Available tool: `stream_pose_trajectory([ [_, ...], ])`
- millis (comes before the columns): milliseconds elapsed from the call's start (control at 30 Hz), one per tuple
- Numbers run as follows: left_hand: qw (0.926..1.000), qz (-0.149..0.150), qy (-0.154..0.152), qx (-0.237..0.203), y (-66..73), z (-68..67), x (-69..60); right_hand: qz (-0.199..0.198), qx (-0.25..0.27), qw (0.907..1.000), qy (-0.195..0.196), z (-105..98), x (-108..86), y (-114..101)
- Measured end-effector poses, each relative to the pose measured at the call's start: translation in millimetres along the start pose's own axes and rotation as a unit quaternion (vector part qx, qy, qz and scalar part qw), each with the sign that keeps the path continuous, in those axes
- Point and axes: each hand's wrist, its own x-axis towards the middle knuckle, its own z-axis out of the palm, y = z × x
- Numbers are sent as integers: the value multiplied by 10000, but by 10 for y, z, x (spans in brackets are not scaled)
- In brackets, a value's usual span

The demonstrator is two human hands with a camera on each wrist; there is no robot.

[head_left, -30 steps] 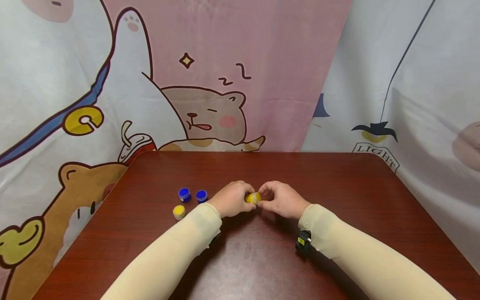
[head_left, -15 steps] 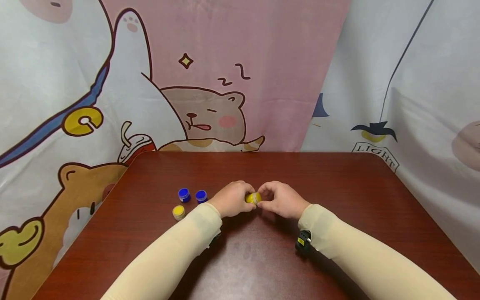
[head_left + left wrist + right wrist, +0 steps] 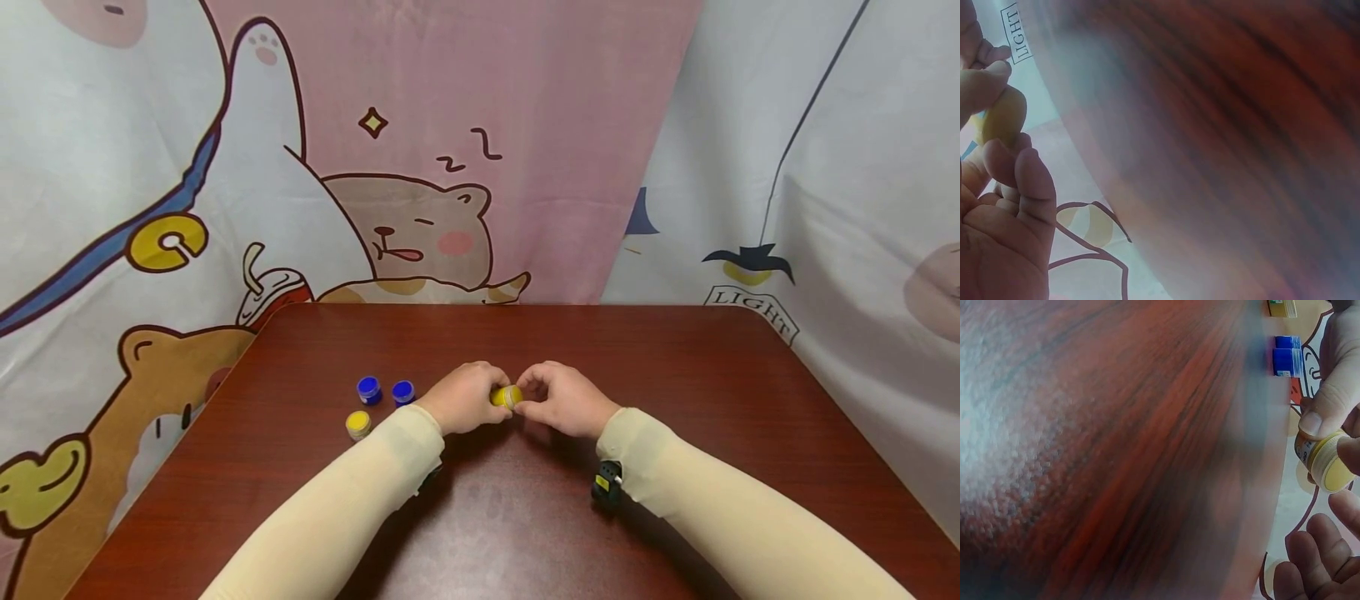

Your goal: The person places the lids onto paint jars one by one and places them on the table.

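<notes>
A small yellow paint jar (image 3: 507,397) with a pale ridged lid is held tilted on its side between the two hands, above the dark red table (image 3: 675,367). My left hand (image 3: 467,398) grips its body, thumb on the near side, as the right wrist view shows. At the lid end, my right hand (image 3: 562,400) has its thumb and forefinger on the jar's rim. Its other fingers curl loosely in the right wrist view. From the left wrist camera, the jar (image 3: 1005,117) shows between the left thumb and fingers, its lid end mostly hidden.
Left of the hands stand two blue paint jars (image 3: 369,390) and another yellow jar (image 3: 358,424), all upright on the table. A cartoon-printed curtain (image 3: 570,150) hangs behind the table's far edge. Both forearms, in cream sleeves (image 3: 337,500), reach over the near part of the table.
</notes>
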Motion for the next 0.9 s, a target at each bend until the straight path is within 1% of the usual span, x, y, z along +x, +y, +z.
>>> stream_pose_trajectory([
  [233,10000,-40,-40,-69,-2,-3,0,9,88,10000,-9,2,5,2],
  [433,10000,-23,-22,-26,-7,0,5,-13,-4,10000,17,13,15,14],
  [500,10000,-27,-22,-28,-6,1,5,42,14,10000,23,9,9,6],
  [667,10000,11,11,56,-17,11,18,-17,68,10000,20,-5,7,-6],
  [733,9999,31,28,92,-19,15,26,-85,-4,10000,34,-5,13,-1],
  [900,10000,18,15,74,-17,13,34,-27,-98,9999,36,-7,14,3],
])
